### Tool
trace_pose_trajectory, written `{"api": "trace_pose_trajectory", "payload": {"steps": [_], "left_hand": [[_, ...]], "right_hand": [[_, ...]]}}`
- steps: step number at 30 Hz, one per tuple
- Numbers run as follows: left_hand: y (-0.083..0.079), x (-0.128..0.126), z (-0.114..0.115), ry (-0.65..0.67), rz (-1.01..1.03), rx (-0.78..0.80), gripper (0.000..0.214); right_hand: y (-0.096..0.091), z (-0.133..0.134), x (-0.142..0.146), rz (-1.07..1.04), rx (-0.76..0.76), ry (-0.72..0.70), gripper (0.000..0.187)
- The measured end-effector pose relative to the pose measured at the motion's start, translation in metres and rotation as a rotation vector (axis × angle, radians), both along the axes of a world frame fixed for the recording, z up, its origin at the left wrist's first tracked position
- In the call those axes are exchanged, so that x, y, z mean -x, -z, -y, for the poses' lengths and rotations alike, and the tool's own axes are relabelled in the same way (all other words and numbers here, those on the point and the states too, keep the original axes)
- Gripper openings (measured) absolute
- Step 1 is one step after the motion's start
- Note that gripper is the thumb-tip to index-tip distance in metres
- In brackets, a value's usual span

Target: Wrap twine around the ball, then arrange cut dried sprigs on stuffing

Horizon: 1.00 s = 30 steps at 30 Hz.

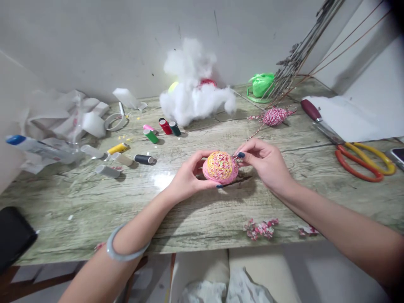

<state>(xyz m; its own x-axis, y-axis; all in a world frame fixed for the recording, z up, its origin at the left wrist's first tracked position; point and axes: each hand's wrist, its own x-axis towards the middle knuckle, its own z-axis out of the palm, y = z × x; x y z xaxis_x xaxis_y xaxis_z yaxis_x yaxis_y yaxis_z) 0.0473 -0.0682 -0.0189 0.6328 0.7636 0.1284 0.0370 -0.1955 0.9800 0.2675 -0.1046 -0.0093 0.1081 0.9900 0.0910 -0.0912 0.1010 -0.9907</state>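
Observation:
A round yarn piece [220,167], speckled yellow and red with a pink lower rim, sits just above the table in the middle. My left hand [192,174] grips it from the left, thumb below and fingers curled behind. At its right edge, my right hand [263,162] pinches a thin, shiny tool, mostly hidden by the fingers; whether it is a needle or a hook does not show. A twisted red-and-white strand leads from near the right fingers up to a small red-and-white yarn bundle [275,116].
White stuffing [194,103] is heaped at the back wall. Several thread spools [150,135] lie left of centre, near a tape roll [116,122] and plastic packaging [63,113]. Scissors [360,162] and a red-handled tool [311,110] lie right. Green ribbon [262,85] stands behind the yarn bundle.

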Motion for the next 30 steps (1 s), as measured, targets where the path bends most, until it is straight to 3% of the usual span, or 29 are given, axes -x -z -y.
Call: {"api": "trace_pose_trajectory", "payload": {"steps": [7,14,17,21,24,27,30], "left_hand": [[0.005,-0.002,-0.007,-0.068,0.069,0.036,0.06],[0.008,-0.006,-0.012,-0.199,0.114,0.122,0.052],[0.009,-0.008,-0.01,-0.213,0.046,0.113,0.05],[0.006,-0.003,-0.013,-0.218,-0.094,-0.074,0.042],[0.002,0.003,-0.015,-0.201,-0.143,-0.091,0.042],[-0.002,0.005,-0.014,-0.167,-0.135,-0.142,0.046],[-0.005,0.005,-0.009,-0.137,-0.139,-0.296,0.05]], "right_hand": [[0.008,-0.009,-0.004,-0.101,0.117,-0.045,0.035],[0.012,-0.007,0.008,-0.083,0.173,-0.331,0.063],[0.013,-0.003,0.021,-0.09,0.149,-0.363,0.07],[0.013,-0.006,0.021,-0.151,0.128,-0.248,0.059],[0.015,-0.013,0.01,-0.261,0.215,-0.181,0.045],[0.015,-0.017,0.005,-0.407,0.33,-0.201,0.037],[0.016,-0.016,0.008,-0.474,0.363,-0.281,0.04]]}}
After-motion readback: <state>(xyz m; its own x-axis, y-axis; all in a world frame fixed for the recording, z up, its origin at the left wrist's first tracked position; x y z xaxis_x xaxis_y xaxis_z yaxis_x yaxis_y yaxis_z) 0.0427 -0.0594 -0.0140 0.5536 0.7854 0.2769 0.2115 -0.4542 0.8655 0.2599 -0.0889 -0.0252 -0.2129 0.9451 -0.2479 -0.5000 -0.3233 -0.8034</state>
